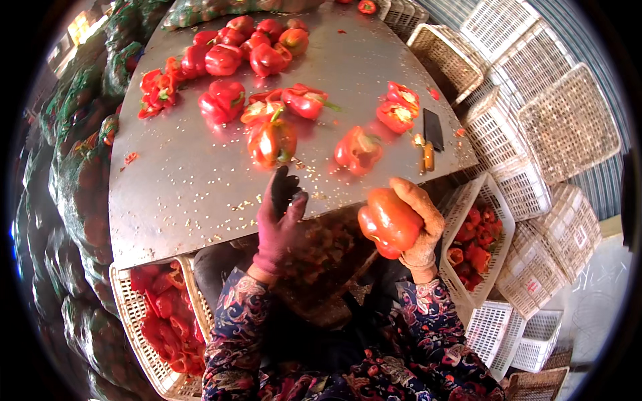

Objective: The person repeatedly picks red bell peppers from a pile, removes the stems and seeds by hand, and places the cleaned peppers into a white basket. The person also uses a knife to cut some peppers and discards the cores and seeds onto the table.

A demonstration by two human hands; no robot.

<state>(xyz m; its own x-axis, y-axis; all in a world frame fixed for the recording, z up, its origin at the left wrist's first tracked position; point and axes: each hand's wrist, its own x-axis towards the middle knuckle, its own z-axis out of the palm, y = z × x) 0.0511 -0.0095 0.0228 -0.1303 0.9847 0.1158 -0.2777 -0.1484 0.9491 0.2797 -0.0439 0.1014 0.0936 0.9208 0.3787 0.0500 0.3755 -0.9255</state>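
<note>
My right hand (419, 225), in an orange work glove, grips a large red bell pepper (390, 220) just off the table's front edge. My left hand (282, 215) wears a pink glove with dark fingers and holds nothing; its thumb and fingers are apart. Just beyond its fingertips, an orange-red bell pepper (272, 143) stands on the metal table (170, 200). A hollowed pepper piece (358, 150) lies between the two hands, farther in. Cut pepper halves (398, 108) rest near a broad-bladed knife (433, 131) with a yellowish handle at the right edge.
Whole peppers (223, 59) are heaped at the far side, and seeds litter the tabletop. Plastic crates of cut peppers stand at left (120, 295) and right (506, 240). Stacked crates (567, 125) line the right. Filled green mesh sacks (85, 200) are piled along the left.
</note>
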